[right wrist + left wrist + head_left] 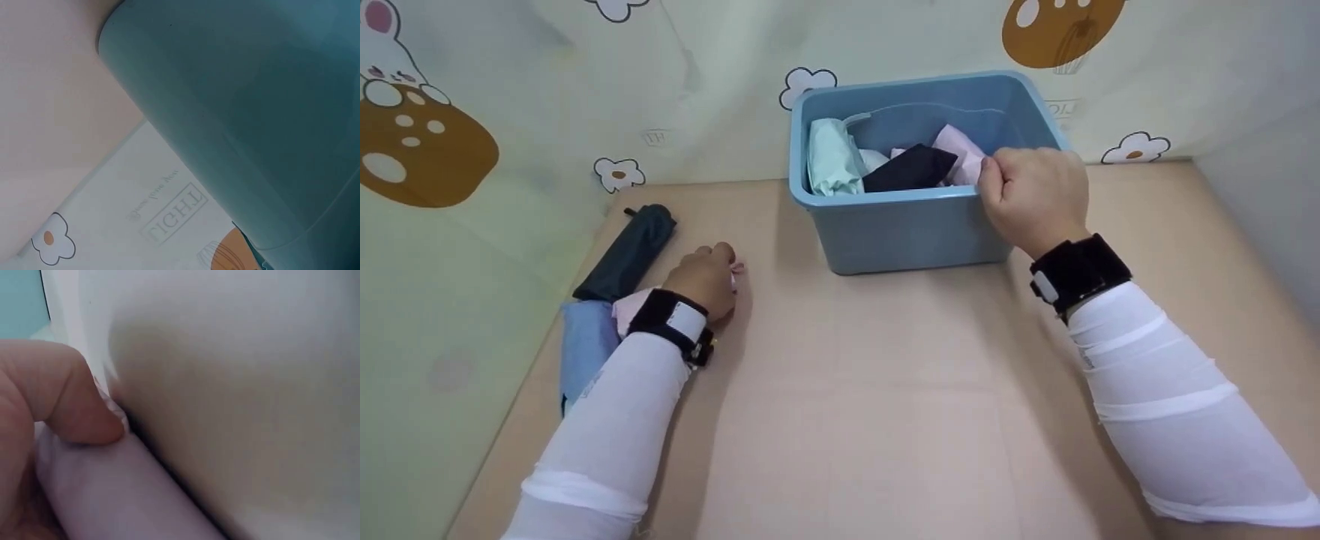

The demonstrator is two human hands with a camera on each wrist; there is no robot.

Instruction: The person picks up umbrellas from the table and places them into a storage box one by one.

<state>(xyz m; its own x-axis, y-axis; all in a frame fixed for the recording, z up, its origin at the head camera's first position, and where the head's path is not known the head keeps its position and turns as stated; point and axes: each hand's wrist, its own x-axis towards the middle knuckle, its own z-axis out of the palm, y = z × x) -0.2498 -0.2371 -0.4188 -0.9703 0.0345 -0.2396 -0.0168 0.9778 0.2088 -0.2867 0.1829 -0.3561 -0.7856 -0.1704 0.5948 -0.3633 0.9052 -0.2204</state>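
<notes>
My left hand (701, 279) grips a pale pink folded umbrella (630, 307) at the left of the table; hand and wrist hide most of it. In the left wrist view a curled digit presses on the smooth pink cover. Beside it lie a dark green folded umbrella (626, 251), with a small strap, and a light blue one (586, 341), partly under my forearm. My right hand (1035, 195) holds the near right corner of the rim of a blue plastic bin (915, 236). Inside the bin are a mint green bundle (836, 157), a black one (911, 169) and a pink one (960, 154).
The bin stands at the back of the beige table (855, 420), close to a patterned wall covering (720, 90). Another stretch of wall covering (442, 322) borders the left side, and a pale wall (1260, 202) rises at the right.
</notes>
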